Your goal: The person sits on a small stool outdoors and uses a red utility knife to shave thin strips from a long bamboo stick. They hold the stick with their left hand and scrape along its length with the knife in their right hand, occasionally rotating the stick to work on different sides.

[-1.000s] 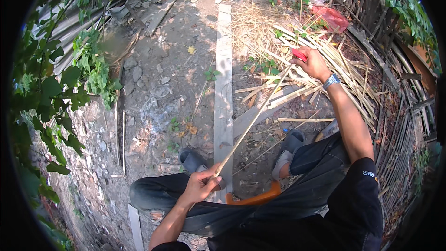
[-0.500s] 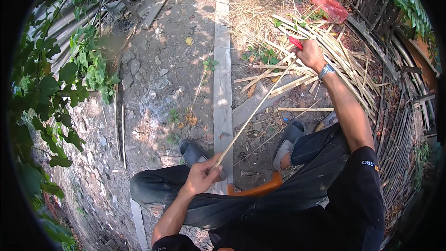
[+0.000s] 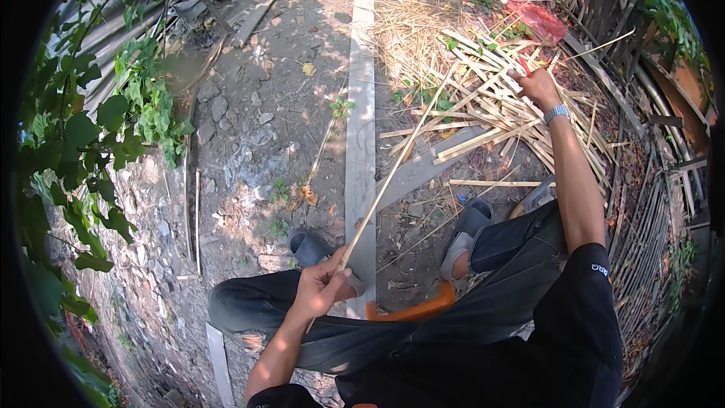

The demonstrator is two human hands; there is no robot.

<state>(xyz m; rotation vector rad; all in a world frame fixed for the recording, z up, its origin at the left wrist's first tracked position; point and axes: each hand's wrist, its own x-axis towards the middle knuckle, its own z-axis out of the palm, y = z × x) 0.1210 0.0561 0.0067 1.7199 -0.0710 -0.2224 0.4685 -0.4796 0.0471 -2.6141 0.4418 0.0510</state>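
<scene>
Passage is offered over ground [image 3: 302,121] left of the plank [image 3: 362,75]. Between left hand [image 3: 321,287] and right hand [image 3: 541,91], the way is crossed by a slanting strip [image 3: 411,136] and, on the ground, piled strips [image 3: 487,92]

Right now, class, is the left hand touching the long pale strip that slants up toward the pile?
Touching. The head view shows the left hand gripping the long pale strip near its lower end.

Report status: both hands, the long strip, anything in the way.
Left hand closed on long thin strip. Right hand holding red object, kind unclear. Strip's far end overlaps loose strip pile in view.
</scene>
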